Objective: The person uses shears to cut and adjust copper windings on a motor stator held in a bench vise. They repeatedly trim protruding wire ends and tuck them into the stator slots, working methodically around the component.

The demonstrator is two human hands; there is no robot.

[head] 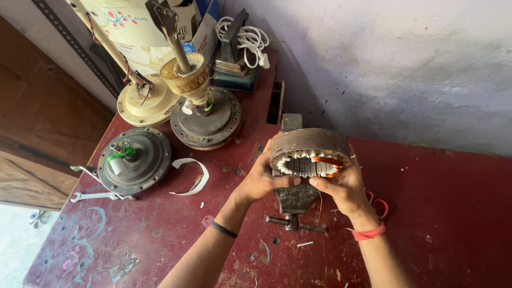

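Rusty stator ring (309,152) gripped from both sides — left hand (261,178) and right hand (344,186) clamped on it, steadied above bench vise (293,200), slots facing up toward the person's view.

The stator ring (309,153) sits between the left hand (262,178) and the right hand (344,186), above a vise (295,200) on the counter (442,213). Left of the left hand lie a paper strip (193,176), a motor housing (134,158) and a wrench (98,196). Beyond the hands stand two more fan motors (205,114), with a coiled cord (246,38) behind them. Scissors (377,204) lie just right of the right hand.
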